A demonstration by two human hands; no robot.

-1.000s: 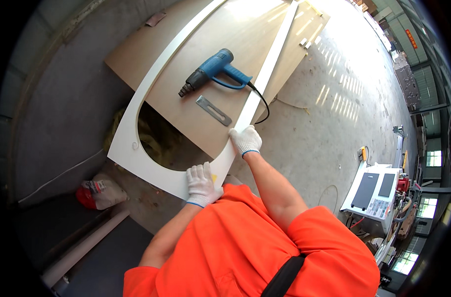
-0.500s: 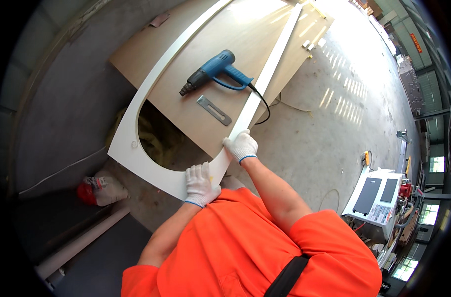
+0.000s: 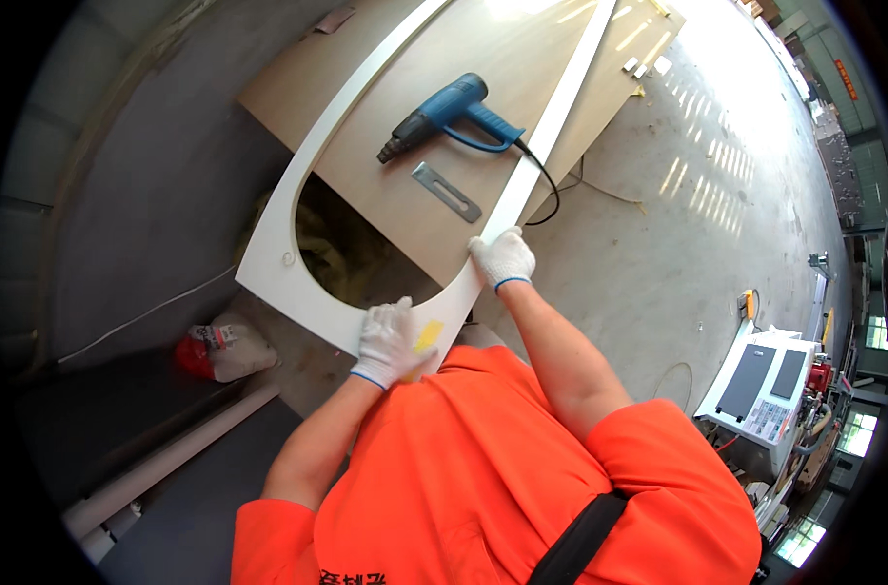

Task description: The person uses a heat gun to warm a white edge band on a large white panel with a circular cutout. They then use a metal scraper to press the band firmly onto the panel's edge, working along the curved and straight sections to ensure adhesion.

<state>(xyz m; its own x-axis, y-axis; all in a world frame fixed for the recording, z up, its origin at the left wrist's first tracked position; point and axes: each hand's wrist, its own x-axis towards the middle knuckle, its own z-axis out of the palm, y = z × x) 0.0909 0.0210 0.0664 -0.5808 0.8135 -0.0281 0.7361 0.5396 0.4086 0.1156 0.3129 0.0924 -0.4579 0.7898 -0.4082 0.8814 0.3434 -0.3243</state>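
Observation:
A large white curved frame panel (image 3: 319, 310) lies partly on a wooden board tabletop (image 3: 366, 202), its rounded near end overhanging toward my body. My gloved left hand (image 3: 387, 338) lies over the near edge, fingers across the white face, beside a yellow patch (image 3: 427, 336). My gloved right hand (image 3: 503, 258) is wrapped round the long straight side on the right, near the board's corner. Within the frame's opening, a blue heat gun (image 3: 453, 112) rests on the board with its cord running over the right side. Near it lies a slotted metal plate (image 3: 447, 192).
A red and white bag (image 3: 231, 349) stands on the floor at left, near a dark surface (image 3: 195, 492). A grey wall (image 3: 141, 175) runs along the left. At right is a white machine (image 3: 759, 385) with hoses. Small white pieces (image 3: 635, 67) sit at the board's right edge.
My left hand has shifted left along the near edge, uncovering more of the yellow patch. The right hand keeps its place on the panel. The whole view has shifted slightly.

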